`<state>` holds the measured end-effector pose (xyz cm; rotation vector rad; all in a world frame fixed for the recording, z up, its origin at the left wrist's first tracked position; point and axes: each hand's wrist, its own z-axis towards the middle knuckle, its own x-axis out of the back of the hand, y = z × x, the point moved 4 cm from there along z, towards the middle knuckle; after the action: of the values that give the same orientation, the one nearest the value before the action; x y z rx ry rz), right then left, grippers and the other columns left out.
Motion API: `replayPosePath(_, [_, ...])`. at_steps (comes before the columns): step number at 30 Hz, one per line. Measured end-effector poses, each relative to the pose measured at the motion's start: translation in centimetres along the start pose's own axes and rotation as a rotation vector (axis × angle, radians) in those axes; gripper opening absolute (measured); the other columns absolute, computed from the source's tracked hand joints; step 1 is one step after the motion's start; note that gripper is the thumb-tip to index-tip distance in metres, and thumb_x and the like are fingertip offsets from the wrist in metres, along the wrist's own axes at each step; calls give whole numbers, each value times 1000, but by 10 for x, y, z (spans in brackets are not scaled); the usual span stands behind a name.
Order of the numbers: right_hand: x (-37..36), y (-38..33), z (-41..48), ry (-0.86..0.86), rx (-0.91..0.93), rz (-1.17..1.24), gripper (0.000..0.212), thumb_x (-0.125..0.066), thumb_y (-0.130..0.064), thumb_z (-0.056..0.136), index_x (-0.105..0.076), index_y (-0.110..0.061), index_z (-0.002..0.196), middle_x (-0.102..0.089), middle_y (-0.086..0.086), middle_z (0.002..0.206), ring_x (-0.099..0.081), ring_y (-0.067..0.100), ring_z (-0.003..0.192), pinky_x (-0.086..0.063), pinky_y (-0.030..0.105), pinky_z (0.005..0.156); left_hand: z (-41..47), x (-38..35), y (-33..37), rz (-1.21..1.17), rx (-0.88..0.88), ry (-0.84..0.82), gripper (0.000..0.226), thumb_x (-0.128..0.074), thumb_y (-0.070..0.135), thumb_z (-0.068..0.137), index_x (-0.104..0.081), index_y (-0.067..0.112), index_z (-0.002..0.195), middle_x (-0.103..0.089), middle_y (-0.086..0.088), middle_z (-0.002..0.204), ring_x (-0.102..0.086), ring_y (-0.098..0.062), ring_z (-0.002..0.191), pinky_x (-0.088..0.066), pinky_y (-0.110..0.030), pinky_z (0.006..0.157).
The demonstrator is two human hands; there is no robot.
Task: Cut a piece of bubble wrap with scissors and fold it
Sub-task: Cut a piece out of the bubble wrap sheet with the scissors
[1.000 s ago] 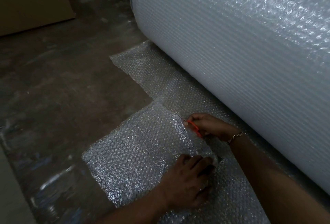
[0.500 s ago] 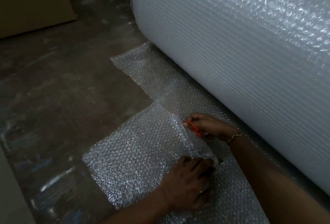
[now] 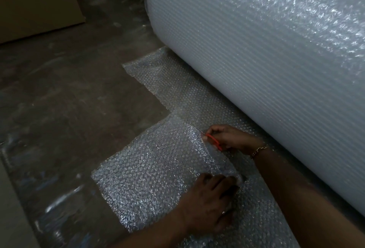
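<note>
A sheet of bubble wrap point(image 3: 150, 170) lies flat on the dark floor, running out from under a very large roll point(image 3: 266, 56). My right hand point(image 3: 229, 138) grips orange-handled scissors point(image 3: 214, 142) whose thin blades point up-left into the sheet along a cut line. My left hand point(image 3: 209, 202) presses down on the near part of the sheet, its fingertips at the raised cut edge. A strip of wrap point(image 3: 158, 82) farther back stays joined to the roll.
Brown cardboard boxes point(image 3: 35, 3) stand at the back left. The bare, scuffed floor point(image 3: 69, 99) stretches to the left of the sheet. A pale flat edge point(image 3: 11, 208) shows at the lower left. The roll blocks the whole right side.
My right hand with the scissors has crept slightly forward along the cut. My left hand stays pressed on the sheet in the same spot.
</note>
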<state>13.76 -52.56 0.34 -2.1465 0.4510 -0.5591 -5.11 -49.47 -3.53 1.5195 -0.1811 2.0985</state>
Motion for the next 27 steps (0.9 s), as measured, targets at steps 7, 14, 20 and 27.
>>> replayPosePath(7, [0,0,5,7,-1,-37,20,-72,-31,90,-62,-13,91,-56,-3,60,-46,8,50,-32,19,45,0,2,1,-11,2,13,56,-55,52,92,-57,15,135,-49,-4,148,-54,-24,124,-48,-41,95])
replayPosePath(14, [2,2,4,-41,20,-31,16,-73,-21,90,-65,-8,96,-56,-1,63,-49,7,52,-38,18,48,0,6,2,-14,5,26,55,-52,51,94,-58,16,135,-50,-4,147,-54,-25,125,-48,-41,94])
replayPosePath(20, [1,-1,6,-9,-3,-38,22,-71,-30,91,-64,-10,98,-57,-2,62,-47,8,51,-33,18,46,1,8,2,-6,5,20,54,-52,51,95,-58,16,136,-50,-4,146,-54,-24,124,-48,-41,94])
replayPosePath(27, [2,2,13,-9,9,-33,23,-73,-36,89,-61,-16,88,-53,-5,60,-43,6,49,-31,19,44,0,2,1,-4,10,-2,55,-52,51,96,-56,17,139,-46,-4,150,-52,-23,126,-47,-41,95])
